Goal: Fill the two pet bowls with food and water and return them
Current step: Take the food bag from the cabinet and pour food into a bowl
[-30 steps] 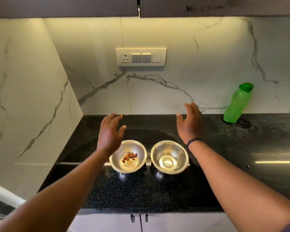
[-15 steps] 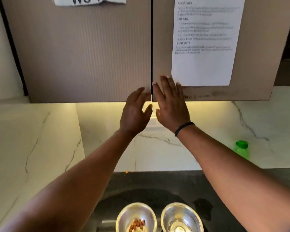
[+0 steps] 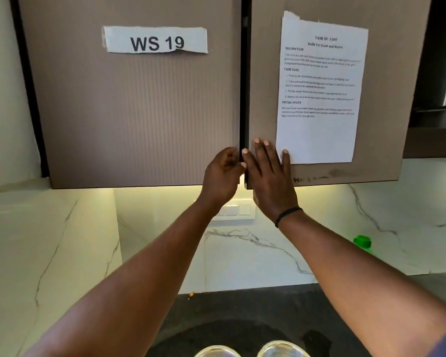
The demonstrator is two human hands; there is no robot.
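Where the two cabinet doors meet at the centre of the frame, the fingers [image 3: 231, 157] of the left hand [image 3: 220, 177] are curled toward the inner edge of the left door [image 3: 134, 112], the thumb tip lying beside the dark gap; whether they have actually hooked that edge cannot be told. Fingers [image 3: 264, 153] of the right hand [image 3: 271, 181] are spread and extended, pressed flat against the lower inner corner of the right door [image 3: 263, 73], holding nothing; the little finger touches the bottom left corner of a printed sheet [image 3: 319, 88] taped to that door. A dark band [image 3: 287, 216] circles the right wrist. Both forearms rise from the bottom corners of the frame toward the centre.

On the left door, in the upper left of the frame, a torn paper label [image 3: 156, 39] reads "WS 19". The right door's lower edge sits slightly forward of the left door's. Below the cabinets, a lit marble-patterned backsplash [image 3: 255, 253] carries a white switch plate [image 3: 238, 211], partly hidden behind the wrists. At the right edge of the frame, beside the right forearm, the cap of a green bottle [image 3: 362, 242] shows against the backsplash.

Along the bottom edge, on the dark countertop [image 3: 242, 310], only the upper rims of the two steel pet bowls appear: the left bowl [image 3: 218, 351] and the right bowl [image 3: 283, 349], side by side, their contents out of view. A wet patch [image 3: 314, 338] lies on the counter just beside the right bowl, and a small orange speck [image 3: 191, 295] rests where counter meets wall.
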